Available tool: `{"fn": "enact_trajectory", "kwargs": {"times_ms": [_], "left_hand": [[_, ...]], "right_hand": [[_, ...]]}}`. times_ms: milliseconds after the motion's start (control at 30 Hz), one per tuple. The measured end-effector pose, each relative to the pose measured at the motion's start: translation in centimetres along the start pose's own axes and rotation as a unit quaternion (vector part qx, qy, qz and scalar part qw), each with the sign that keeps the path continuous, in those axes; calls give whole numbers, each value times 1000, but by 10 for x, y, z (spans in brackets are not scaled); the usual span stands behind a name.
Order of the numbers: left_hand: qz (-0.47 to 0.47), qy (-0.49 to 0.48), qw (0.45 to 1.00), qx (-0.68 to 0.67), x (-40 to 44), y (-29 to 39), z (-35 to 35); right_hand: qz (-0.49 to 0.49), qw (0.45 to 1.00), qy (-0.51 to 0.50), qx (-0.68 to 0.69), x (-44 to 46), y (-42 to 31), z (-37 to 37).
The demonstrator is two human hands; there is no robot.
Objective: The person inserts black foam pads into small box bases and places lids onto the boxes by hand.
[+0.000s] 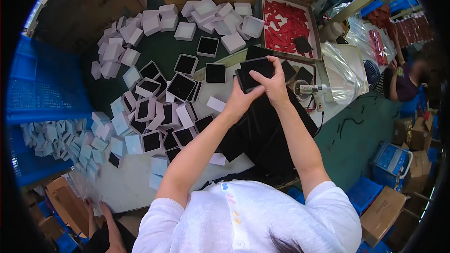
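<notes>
Both my hands are closed on a stack of black square pads, held over the table's right part. My left hand (243,97) grips the stack's lower left edge. My right hand (275,82) has its thumb on top of the black pads (258,71) and its fingers around the right edge. Just left of them lies a white box with a black insert (215,73). More such boxes are heaped in the middle of the table, some tilted. Black sheet material (267,133) lies beneath my forearms.
Empty white boxes (185,31) are piled at the back, beside a tray of red ribbon pieces (287,23). A glue gun (318,94) stands at the right. Blue-white boxes fill the left side near a blue crate (47,79). Other people are at far right and lower left.
</notes>
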State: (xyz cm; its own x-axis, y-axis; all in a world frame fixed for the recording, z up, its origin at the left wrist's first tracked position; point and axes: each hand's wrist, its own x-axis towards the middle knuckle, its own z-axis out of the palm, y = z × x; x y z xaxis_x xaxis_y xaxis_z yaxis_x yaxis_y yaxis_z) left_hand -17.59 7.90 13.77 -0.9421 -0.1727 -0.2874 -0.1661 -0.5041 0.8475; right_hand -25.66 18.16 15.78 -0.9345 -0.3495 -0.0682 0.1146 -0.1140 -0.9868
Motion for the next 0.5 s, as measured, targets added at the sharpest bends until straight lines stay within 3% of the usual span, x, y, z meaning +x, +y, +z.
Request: {"fn": "enact_trajectory", "kwargs": {"times_ms": [33, 167, 233, 300, 367, 400, 433, 500], "left_hand": [[10, -28, 997, 64, -3, 4, -3], [22, -40, 993, 109, -2, 2, -9], [29, 77, 970, 230, -2, -7, -4], [-11, 75, 977, 201, -2, -30, -6], [-63, 47, 979, 190, -15, -30, 0], [-67, 28, 969, 237, -21, -32, 1], [-70, 7, 956, 283, -24, -33, 2], [68, 59, 938, 334, -14, -50, -5]], "right_hand": [[27, 999, -15, 32, -1, -10, 3], [89, 985, -104, 100, -2, -5, 1], [59, 992, 26, 105, 3, 13, 3], [50, 977, 147, 147, 8, 28, 2], [86, 950, 186, 236, 30, 39, -21], [62, 963, 126, 229, 34, 32, -26], [61, 963, 127, 229, 33, 28, -29], [127, 985, -28, 111, 26, 16, -37]]}}
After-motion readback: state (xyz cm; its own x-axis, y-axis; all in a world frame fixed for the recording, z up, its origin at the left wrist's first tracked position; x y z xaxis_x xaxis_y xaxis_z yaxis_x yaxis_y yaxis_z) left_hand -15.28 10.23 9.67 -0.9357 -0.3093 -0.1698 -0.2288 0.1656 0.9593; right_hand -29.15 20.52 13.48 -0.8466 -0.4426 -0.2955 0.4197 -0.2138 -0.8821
